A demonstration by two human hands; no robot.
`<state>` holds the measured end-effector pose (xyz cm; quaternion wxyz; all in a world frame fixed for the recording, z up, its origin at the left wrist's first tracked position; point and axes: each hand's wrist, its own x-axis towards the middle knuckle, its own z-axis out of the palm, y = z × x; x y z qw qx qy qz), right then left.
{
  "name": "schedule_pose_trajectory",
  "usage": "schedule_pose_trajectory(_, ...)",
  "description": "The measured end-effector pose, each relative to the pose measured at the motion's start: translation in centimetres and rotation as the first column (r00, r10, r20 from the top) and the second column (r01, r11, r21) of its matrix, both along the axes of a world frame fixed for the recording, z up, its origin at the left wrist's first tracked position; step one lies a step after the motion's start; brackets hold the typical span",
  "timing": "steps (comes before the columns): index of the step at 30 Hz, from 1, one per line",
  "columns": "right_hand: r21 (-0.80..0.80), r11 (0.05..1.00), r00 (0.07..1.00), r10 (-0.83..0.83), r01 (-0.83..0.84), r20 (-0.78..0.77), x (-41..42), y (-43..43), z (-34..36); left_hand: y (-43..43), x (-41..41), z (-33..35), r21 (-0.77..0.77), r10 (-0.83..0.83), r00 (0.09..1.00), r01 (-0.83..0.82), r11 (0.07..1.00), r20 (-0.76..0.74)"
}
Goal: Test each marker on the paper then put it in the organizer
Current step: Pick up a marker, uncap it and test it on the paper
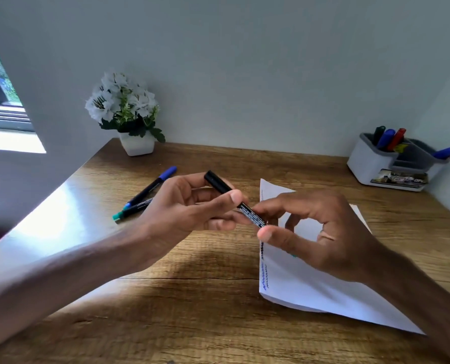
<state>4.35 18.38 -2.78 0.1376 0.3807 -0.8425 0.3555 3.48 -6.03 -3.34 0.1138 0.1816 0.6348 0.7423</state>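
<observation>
The wooden bench (pixel 192 298) is seen from above, with a sheet of paper (pixel 310 292) lying to the right of centre, scribbled test marks along its left edge. At the far right corner stands a white organizer (pixel 371 164), several markers already lodged in it. Above the paper's left edge a black marker (pixel 220 185) is held in the air between both hands. Its long axis runs from upper left to lower right, the capped end pointing away to the left. The left hand (pixel 192 206) is closed round the cap end, thumb on top. The right hand (pixel 323 232) pinches the barrel's lower end between thumb and forefinger. A pull apart along that axis is judged the coming move. Two more markers, a blue-capped marker (pixel 153 185) and a green-capped marker (pixel 129 210), lie on the bench to the left, well apart from the organizer.
</observation>
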Motion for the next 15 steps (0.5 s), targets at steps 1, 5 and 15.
schedule_pose_trajectory(1,0.01,1.0,1.0,-0.011,0.011,-0.013,0.0,0.0,0.0,0.1,0.1,-0.1,-0.003,0.003,1.0,-0.003,1.0,-0.014)
schedule_pose_trajectory(5,0.058,0.996,0.992,-0.067,0.073,-0.105,-0.4,0.4,0.1,0.2,0.0,-0.3,-0.055,0.057,0.995,-0.061,0.997,-0.085)
schedule_pose_trajectory(15,0.25,0.925,0.933,-0.211,0.287,-0.291,-1.3,2.8,1.0,0.3,-0.5,-2.0,-0.426,0.034,0.764,-0.395,0.814,-0.644)
